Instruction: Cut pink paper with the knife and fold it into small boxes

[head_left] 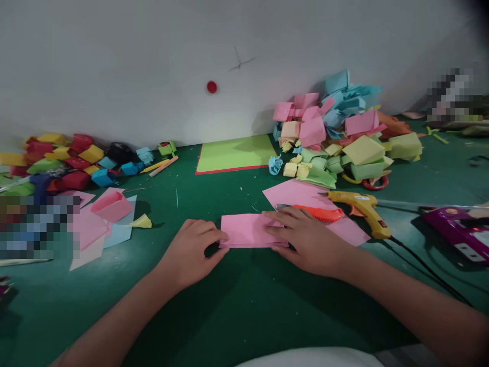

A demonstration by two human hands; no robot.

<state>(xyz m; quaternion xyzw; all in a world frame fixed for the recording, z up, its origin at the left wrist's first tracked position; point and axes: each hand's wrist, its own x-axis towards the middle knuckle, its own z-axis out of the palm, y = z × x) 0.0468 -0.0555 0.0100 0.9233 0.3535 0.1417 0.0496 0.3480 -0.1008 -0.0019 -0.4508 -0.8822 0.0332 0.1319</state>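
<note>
Left hand (195,251) and right hand (305,238) grasp paper (246,230) by its ends, apparently part-folded; finished-looking pieces (313,131) heap at the surface's (229,306) far edge; a sheet (350,232) lies flat

On the green tabletop (244,311), front centre: folded pink paper rectangle (244,229), between left hand (193,250) and right hand (307,237), touching both. Behind right: orange plastic cutter (324,213) on pink paper sheet (347,232), with yellow plastic glue gun (367,206) just right. Left: pink paper loop (111,205) on flat pink and blue paper sheets (86,229). Near white wall (133,66): flat lime sheet (237,153), between multicoloured folded-paper pile (74,162), left, and pastel folded-paper pile (313,131), right.
</note>
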